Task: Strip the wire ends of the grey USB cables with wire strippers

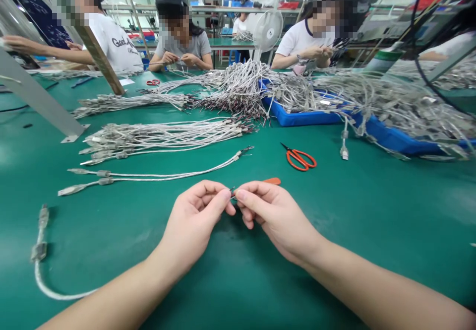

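My left hand (197,216) and my right hand (273,216) meet over the green table (372,211), fingertips pinched together on the thin wire ends of a grey cable. That cable (40,250) loops out from under my left forearm at the lower left, with a plug and ferrite on it. An orange-handled tool (272,181) shows just behind my right hand; whether the hand holds it I cannot tell. Two finished cables (156,173) lie side by side just beyond my hands.
Orange scissors (300,159) lie to the right of centre. Bundles of grey cables (159,134) lie behind, and a big heap fills blue trays (308,117). A slanted metal frame leg (37,97) stands at left. Several people work across the table, by a white fan (268,31).
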A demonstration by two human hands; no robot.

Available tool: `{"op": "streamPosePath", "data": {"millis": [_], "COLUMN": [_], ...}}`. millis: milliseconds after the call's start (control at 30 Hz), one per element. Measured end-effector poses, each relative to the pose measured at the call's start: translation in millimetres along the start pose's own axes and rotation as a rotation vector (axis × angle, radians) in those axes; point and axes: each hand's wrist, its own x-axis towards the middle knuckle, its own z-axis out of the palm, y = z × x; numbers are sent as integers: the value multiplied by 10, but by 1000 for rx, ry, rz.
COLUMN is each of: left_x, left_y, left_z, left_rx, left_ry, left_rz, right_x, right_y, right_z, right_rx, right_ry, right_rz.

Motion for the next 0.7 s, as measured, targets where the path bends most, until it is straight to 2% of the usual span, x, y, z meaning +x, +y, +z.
{"op": "streamPosePath", "data": {"millis": [167,200,267,333,433,567,633,700], "left_x": [-11,-11,4,43,130,208,211,199], "left_y": [13,15,13,3,-15,-8,7,19], "left_z": [-24,-27,-37,-60,-121,-202,-220,-226], "left_rx": [-12,3,34,41,-22,-124,-160,-182], "left_ry": [-320,-352,-320,-209,-55,9,17,18], "left_rz": [-72,-75,-72,-65,-47,-6,9,17], "right_x": [14,29,76,136,193,139,88,50], "right_y": [-1,0,-5,-35,-142,-307,-335,-307], "right_z": [-21,-31,-62,-115,-234,-434,-532,-618], "right_rx": [77,71,16,-112,-507,-1171,-1386,-1489], "right_ry": [-67,-82,-90,-47,-27,-223,-305,-341], "right_rz": [91,101,86,6,-143,-202,-194,-189]}}
